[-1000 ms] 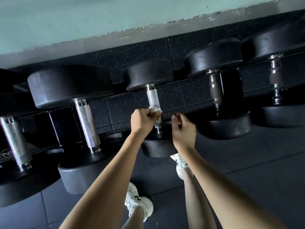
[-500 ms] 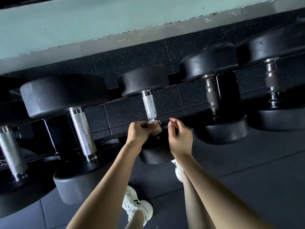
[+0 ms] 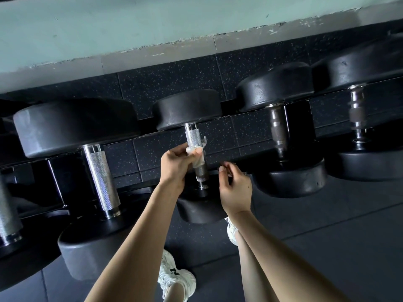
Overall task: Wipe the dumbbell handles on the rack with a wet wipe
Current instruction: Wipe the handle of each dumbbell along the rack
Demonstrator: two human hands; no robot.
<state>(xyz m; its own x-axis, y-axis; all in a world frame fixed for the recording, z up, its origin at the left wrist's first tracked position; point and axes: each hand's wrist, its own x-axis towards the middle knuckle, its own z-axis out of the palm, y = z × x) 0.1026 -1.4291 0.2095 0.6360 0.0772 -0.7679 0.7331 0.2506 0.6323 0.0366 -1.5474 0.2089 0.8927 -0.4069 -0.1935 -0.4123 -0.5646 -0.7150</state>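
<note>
Step in hand: wiping the handle (image 3: 193, 137) of the small middle dumbbell (image 3: 187, 110), which lies across the rack (image 3: 55, 179) w/ one head toward the wall, the other toward the person. L hand (image 3: 176, 162) is closed round the handle about mid-length. The wet wipe (image 3: 199, 158) is bunched between fingers and metal, w/ white folds sticking out above and below the grip. R hand (image 3: 236, 190) hovers just beside the handle's near end, not touching it. Its fingers are loosely curled and, as far as this angle lets me judge, it holds nothing.

Next move, prob: slide or twist the wipe along the handle to cover the bare knurled part above the grip and the darker part below, down to the collar. The wipe needs to stay wrapped, not slip to one side. After that, shift to a neighbour: the big handle (image 3: 101, 177) to the left or the darker handle (image 3: 278, 131) to the right. Can't tell which are already done.

Hidden/hard to see:
- How far the wipe goes round the handle isn't visible; the L palm side is turned away.
- The near head of the middle dumbbell sits partly behind both wrists.
- The far-left handle (image 3: 6, 214) and the far-right dumbbell (image 3: 359, 70) are cut by the frame edges.
- The rack frame is black on black, so it is hard to trace.
</note>
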